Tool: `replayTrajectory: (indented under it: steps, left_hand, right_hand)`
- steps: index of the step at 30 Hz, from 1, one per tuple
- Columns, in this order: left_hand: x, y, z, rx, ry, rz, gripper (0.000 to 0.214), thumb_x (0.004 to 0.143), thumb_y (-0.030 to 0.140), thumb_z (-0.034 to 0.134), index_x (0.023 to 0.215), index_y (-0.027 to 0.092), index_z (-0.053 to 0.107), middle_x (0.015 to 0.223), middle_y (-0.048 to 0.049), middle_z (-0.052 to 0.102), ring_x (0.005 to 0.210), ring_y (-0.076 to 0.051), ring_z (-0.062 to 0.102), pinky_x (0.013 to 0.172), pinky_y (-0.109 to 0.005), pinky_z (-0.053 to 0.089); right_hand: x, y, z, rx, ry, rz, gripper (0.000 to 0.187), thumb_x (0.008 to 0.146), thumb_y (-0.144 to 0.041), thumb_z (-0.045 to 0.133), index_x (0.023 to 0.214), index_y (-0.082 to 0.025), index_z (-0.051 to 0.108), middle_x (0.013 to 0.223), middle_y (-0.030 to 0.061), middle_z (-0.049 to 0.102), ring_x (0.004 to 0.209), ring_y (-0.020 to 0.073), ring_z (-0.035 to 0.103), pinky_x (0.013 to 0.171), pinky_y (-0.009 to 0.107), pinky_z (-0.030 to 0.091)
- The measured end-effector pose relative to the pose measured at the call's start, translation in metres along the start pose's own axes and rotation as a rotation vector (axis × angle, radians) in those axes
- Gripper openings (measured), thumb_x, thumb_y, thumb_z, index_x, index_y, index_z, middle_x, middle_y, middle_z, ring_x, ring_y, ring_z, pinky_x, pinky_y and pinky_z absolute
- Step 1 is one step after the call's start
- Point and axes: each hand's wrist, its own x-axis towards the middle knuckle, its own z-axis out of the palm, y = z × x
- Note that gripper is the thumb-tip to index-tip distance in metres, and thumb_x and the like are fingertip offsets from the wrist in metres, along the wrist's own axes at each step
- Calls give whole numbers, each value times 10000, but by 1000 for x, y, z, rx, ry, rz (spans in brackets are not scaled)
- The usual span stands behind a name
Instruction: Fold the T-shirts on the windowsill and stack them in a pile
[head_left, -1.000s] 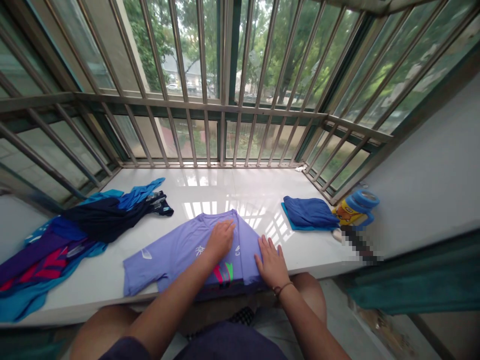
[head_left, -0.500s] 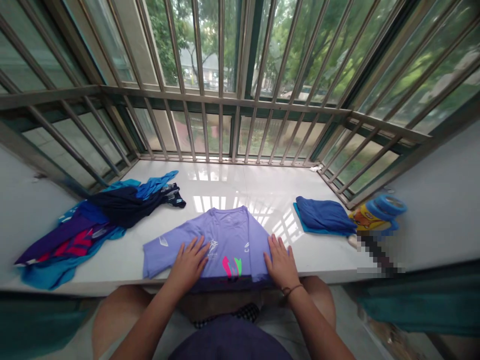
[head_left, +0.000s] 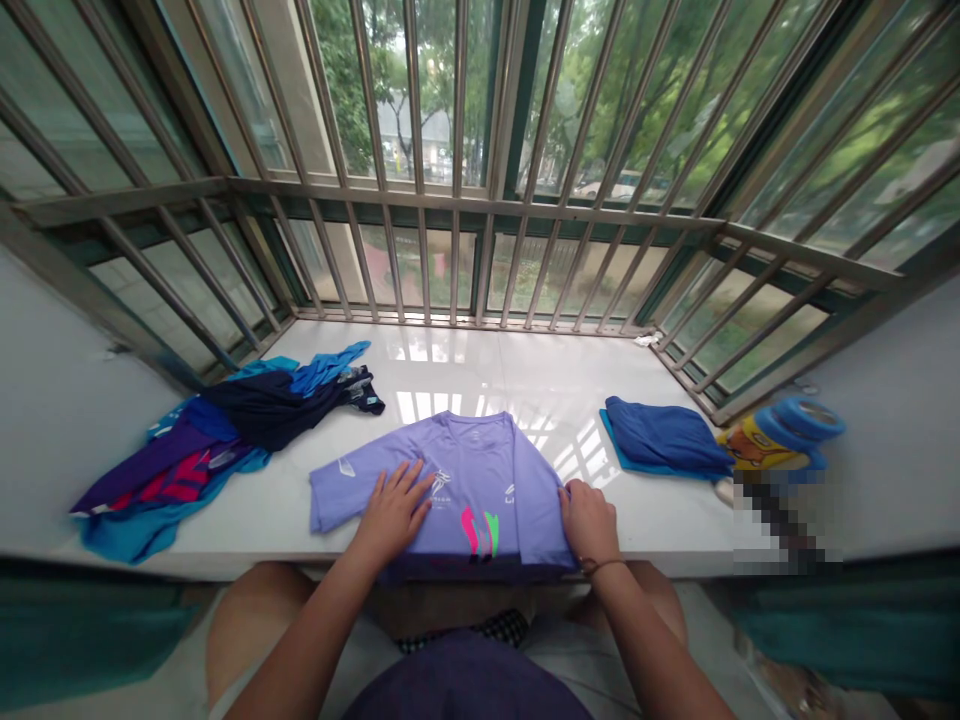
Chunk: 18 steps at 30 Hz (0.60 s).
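A light purple T-shirt [head_left: 465, 470] lies face up on the white window ledge [head_left: 487, 375], its right side folded inward. My left hand [head_left: 394, 510] rests flat on the shirt's left chest with fingers spread. My right hand [head_left: 589, 520] sits at the shirt's right folded edge with its fingers curled on the fabric. The shirt's lower hem hangs over the ledge's front edge toward my lap.
A heap of loose blue, navy and purple garments [head_left: 217, 440] lies at the ledge's left end. A folded blue garment [head_left: 664, 438] sits at the right, beside a yellow and blue toy [head_left: 780, 432]. Metal window bars [head_left: 465, 210] close off the back and sides.
My left hand slid from the shirt's middle down to its left chest. My right hand went from flat to curled on the right edge. The camera view shifted leftward.
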Motion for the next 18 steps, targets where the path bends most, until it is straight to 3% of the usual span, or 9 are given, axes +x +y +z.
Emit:
replayTrajectory:
  steps: [5,12,15,16,18]
  left_hand:
    - [23,-5,-5,4,-37,15,485,1070,362,506,1546,371,601,1726,-50,451,1614,-344,360,1308,-666,243]
    - [80,5,-14,14,-105,-8,500,1079,361,483,1569,330,575,1745,-64,415,1632,-356,319,1304,-684,221]
    - [93,9,-21,-16,-97,-18,488,1080,342,475,1553,297,586,1712,-88,467,1600,-342,375,1302,-623,264]
    - [92,6,-25,-17,-63,-63,484,1083,330,459,1544,267,592,1673,-114,517,1562,-335,430,1293,-587,294]
    - [83,-6,-35,21,59,-276,483,1088,334,425,1510,185,605,1538,-187,624,1431,-346,550,1226,-549,384]
  right_hand:
    - [22,2,1,0,-8,32,260,1133,-361,463,1099,-193,659,1075,130,746,1035,266,685,816,343,428]
    - [83,5,-4,8,-33,95,274,1133,-372,454,1165,-189,655,1147,150,740,1089,274,686,844,361,447]
    - [101,4,-5,13,-24,115,278,1127,-368,464,1175,-178,660,1157,163,733,1090,287,684,848,376,456]
    - [103,4,-5,15,-19,118,278,1124,-368,470,1171,-175,665,1155,164,731,1087,292,682,846,382,460]
    - [104,6,-6,16,-4,118,280,1116,-367,483,1163,-172,678,1156,168,723,1085,301,676,844,391,464]
